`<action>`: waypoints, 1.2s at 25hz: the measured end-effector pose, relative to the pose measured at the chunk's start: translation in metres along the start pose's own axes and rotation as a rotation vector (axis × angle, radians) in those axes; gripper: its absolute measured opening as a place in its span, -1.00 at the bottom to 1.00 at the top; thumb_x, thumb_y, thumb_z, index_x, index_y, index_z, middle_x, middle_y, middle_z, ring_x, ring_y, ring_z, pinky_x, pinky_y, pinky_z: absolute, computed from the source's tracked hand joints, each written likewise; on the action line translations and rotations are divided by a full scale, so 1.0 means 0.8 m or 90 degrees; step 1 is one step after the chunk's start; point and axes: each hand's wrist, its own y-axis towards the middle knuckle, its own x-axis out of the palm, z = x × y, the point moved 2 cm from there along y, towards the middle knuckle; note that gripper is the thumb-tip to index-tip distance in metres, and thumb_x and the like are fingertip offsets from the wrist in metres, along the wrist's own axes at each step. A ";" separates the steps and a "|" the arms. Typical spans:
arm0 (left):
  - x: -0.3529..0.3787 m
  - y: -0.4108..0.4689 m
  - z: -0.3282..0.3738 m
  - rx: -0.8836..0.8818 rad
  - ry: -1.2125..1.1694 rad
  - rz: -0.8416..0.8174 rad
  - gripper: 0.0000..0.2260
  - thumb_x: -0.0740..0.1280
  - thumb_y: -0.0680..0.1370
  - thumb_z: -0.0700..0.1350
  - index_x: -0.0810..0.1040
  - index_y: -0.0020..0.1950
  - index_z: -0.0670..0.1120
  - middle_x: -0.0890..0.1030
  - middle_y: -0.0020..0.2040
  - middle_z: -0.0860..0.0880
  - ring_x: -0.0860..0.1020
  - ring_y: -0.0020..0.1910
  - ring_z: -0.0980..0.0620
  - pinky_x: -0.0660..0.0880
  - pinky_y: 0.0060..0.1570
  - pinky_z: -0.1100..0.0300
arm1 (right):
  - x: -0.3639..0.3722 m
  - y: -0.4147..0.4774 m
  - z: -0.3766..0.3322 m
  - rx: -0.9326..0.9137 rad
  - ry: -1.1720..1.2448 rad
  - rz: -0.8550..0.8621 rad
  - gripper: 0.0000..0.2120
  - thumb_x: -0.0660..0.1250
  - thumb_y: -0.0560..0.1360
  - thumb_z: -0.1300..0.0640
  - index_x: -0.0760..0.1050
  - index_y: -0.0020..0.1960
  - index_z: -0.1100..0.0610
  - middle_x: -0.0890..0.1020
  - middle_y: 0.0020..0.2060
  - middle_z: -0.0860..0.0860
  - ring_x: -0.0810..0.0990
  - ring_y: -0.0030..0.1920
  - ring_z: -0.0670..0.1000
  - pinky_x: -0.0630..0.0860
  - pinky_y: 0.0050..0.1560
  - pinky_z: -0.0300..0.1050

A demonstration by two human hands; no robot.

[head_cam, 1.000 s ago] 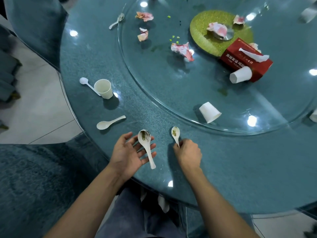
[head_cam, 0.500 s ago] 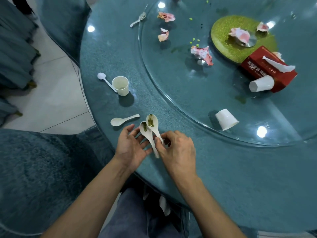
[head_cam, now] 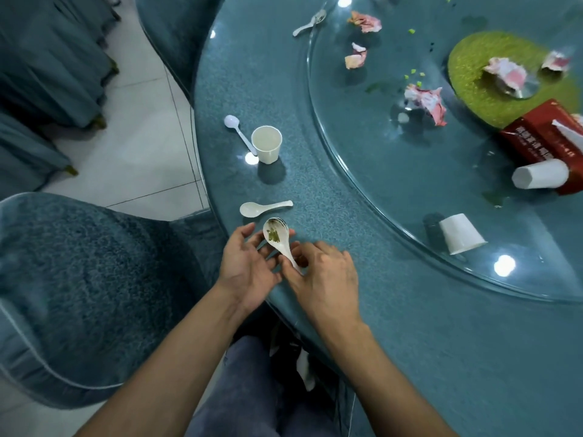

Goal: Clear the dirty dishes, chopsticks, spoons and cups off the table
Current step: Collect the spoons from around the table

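Two dirty white spoons (head_cam: 277,236) lie stacked, one nested in the other, across the fingers of my left hand (head_cam: 249,266), palm up at the table's near edge. My right hand (head_cam: 321,275) pinches their handles from the right. Another white spoon (head_cam: 262,208) lies on the table just beyond. Farther back stands an upright paper cup (head_cam: 266,148) with a small plastic spoon (head_cam: 238,130) beside it. A far spoon (head_cam: 307,25) lies by the glass turntable's rim. Two paper cups rest on the turntable: one upside down (head_cam: 460,233), one on its side (head_cam: 539,178).
The round blue table (head_cam: 441,342) carries a glass turntable (head_cam: 394,171) with crumpled pink napkins (head_cam: 426,100), a green mat (head_cam: 479,89) and a red tissue box (head_cam: 549,134). Blue-covered chairs (head_cam: 79,294) stand left of the table on a tiled floor.
My right hand lifted its spoon off the table and brought it left, nesting it on the spoon in my left hand. The view has shifted left.
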 end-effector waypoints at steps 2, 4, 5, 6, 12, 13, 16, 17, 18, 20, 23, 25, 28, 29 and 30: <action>-0.007 -0.002 0.006 0.004 -0.019 0.005 -0.60 0.14 0.62 0.07 0.51 0.30 -0.15 0.61 0.32 -0.24 0.69 -0.05 -0.13 0.51 0.15 -0.06 | 0.002 0.004 -0.007 0.005 0.034 -0.003 -0.71 0.30 0.51 -0.21 0.61 -0.16 -0.02 0.63 -0.28 -0.06 0.62 -0.19 0.05 0.48 -0.08 0.01; -0.013 -0.003 0.009 0.002 -0.036 0.010 -0.60 0.15 0.62 0.07 0.52 0.30 -0.15 0.59 0.33 -0.24 0.64 0.13 -0.20 0.48 0.27 -0.16 | 0.003 0.012 -0.006 0.026 0.067 0.013 -0.71 0.28 0.53 -0.17 0.62 -0.16 0.00 0.63 -0.29 -0.04 0.62 -0.22 0.07 0.51 -0.07 0.02; -0.017 -0.003 0.011 0.002 -0.049 0.016 -0.61 0.16 0.62 0.06 0.51 0.30 -0.15 0.60 0.33 -0.25 0.60 0.20 -0.23 0.49 0.26 -0.19 | 0.006 0.019 -0.003 0.037 0.076 0.016 -0.73 0.29 0.54 -0.14 0.62 -0.15 0.02 0.63 -0.29 -0.03 0.62 -0.23 0.09 0.53 -0.07 0.04; -0.020 -0.004 0.013 0.004 -0.062 0.022 -0.61 0.16 0.62 0.06 0.51 0.31 -0.16 0.60 0.32 -0.25 0.58 0.24 -0.25 0.51 0.23 -0.20 | 0.011 0.028 0.002 0.045 0.078 0.011 -0.75 0.30 0.54 -0.11 0.62 -0.15 0.03 0.63 -0.29 -0.01 0.62 -0.22 0.11 0.54 -0.07 0.05; -0.044 -0.009 0.023 0.019 -0.085 0.060 -0.52 0.16 0.63 0.05 0.45 0.44 -0.22 0.64 0.25 -0.27 0.56 0.31 -0.29 0.53 0.19 -0.22 | 0.059 0.082 0.018 -0.003 0.018 -0.062 -0.85 0.38 0.52 0.02 0.62 -0.01 0.09 0.64 -0.15 0.07 0.63 -0.10 0.18 0.54 0.00 0.09; -0.047 -0.010 0.024 0.020 -0.088 0.068 -0.52 0.16 0.63 0.05 0.45 0.44 -0.22 0.64 0.25 -0.28 0.56 0.31 -0.30 0.53 0.19 -0.22 | 0.067 0.091 0.018 -0.020 0.009 -0.071 -0.84 0.39 0.52 0.03 0.62 0.02 0.09 0.64 -0.12 0.09 0.62 -0.07 0.19 0.53 0.02 0.10; -0.056 -0.011 0.029 0.025 -0.096 0.081 -0.54 0.16 0.64 0.05 0.48 0.40 -0.22 0.63 0.25 -0.28 0.57 0.29 -0.30 0.53 0.19 -0.23 | 0.086 0.118 0.011 -0.058 -0.013 -0.094 -0.78 0.39 0.51 0.06 0.63 0.13 0.08 0.64 -0.01 0.09 0.58 0.03 0.19 0.47 0.09 0.11; -0.059 -0.011 0.032 0.028 -0.099 0.085 -0.55 0.16 0.64 0.05 0.49 0.39 -0.22 0.63 0.26 -0.28 0.57 0.29 -0.29 0.53 0.18 -0.23 | 0.091 0.127 0.007 -0.067 -0.014 -0.100 -0.75 0.40 0.51 0.06 0.63 0.17 0.06 0.63 0.01 0.09 0.57 0.06 0.19 0.45 0.11 0.10; -0.062 -0.011 0.034 0.031 -0.102 0.087 -0.55 0.16 0.64 0.05 0.50 0.38 -0.22 0.63 0.27 -0.28 0.57 0.29 -0.29 0.53 0.18 -0.23 | 0.096 0.134 0.003 -0.076 -0.018 -0.108 -0.73 0.40 0.52 0.06 0.63 0.20 0.04 0.63 0.04 0.07 0.56 0.09 0.18 0.43 0.13 0.09; -0.064 -0.012 0.037 0.034 -0.106 0.090 -0.55 0.16 0.64 0.05 0.49 0.38 -0.22 0.63 0.27 -0.28 0.56 0.30 -0.29 0.53 0.20 -0.23 | 0.108 0.146 -0.002 -0.094 -0.040 -0.133 -0.70 0.38 0.54 0.06 0.60 0.26 0.01 0.63 0.11 0.04 0.54 0.15 0.16 0.39 0.18 0.07; -0.068 -0.011 0.040 0.035 -0.108 0.094 -0.55 0.15 0.64 0.05 0.49 0.39 -0.21 0.63 0.26 -0.27 0.56 0.30 -0.29 0.53 0.20 -0.22 | 0.125 0.156 -0.004 -0.117 -0.083 -0.170 -0.70 0.33 0.57 0.06 0.58 0.29 -0.01 0.62 0.17 0.02 0.53 0.19 0.15 0.36 0.19 0.05; -0.071 -0.011 0.042 0.038 -0.112 0.097 -0.56 0.16 0.65 0.05 0.49 0.38 -0.22 0.64 0.25 -0.27 0.56 0.30 -0.29 0.54 0.19 -0.22 | 0.131 0.157 -0.004 -0.122 -0.094 -0.174 -0.75 0.30 0.59 0.07 0.59 0.24 0.00 0.63 0.13 0.02 0.54 0.16 0.15 0.35 0.16 0.06; -0.074 -0.008 0.046 0.040 -0.116 0.099 -0.56 0.16 0.64 0.05 0.50 0.38 -0.21 0.64 0.25 -0.27 0.56 0.30 -0.29 0.54 0.19 -0.22 | 0.135 0.159 -0.003 -0.113 -0.105 -0.139 -0.85 0.29 0.59 0.09 0.62 0.09 -0.01 0.63 0.02 0.02 0.56 0.08 0.15 0.33 0.10 0.07; -0.075 -0.007 0.046 0.040 -0.115 0.099 -0.56 0.17 0.64 0.05 0.49 0.38 -0.21 0.64 0.25 -0.27 0.56 0.30 -0.29 0.54 0.20 -0.22 | 0.135 0.158 -0.002 -0.113 -0.104 -0.128 -0.85 0.29 0.59 0.10 0.62 0.08 0.00 0.63 0.00 0.02 0.56 0.07 0.14 0.33 0.09 0.07; -0.074 -0.006 0.047 0.039 -0.114 0.098 -0.55 0.17 0.64 0.05 0.49 0.38 -0.22 0.64 0.25 -0.27 0.56 0.30 -0.28 0.53 0.21 -0.23 | 0.134 0.156 -0.002 -0.113 -0.103 -0.121 -0.85 0.29 0.60 0.11 0.62 0.09 0.01 0.63 -0.01 0.03 0.57 0.06 0.15 0.33 0.07 0.07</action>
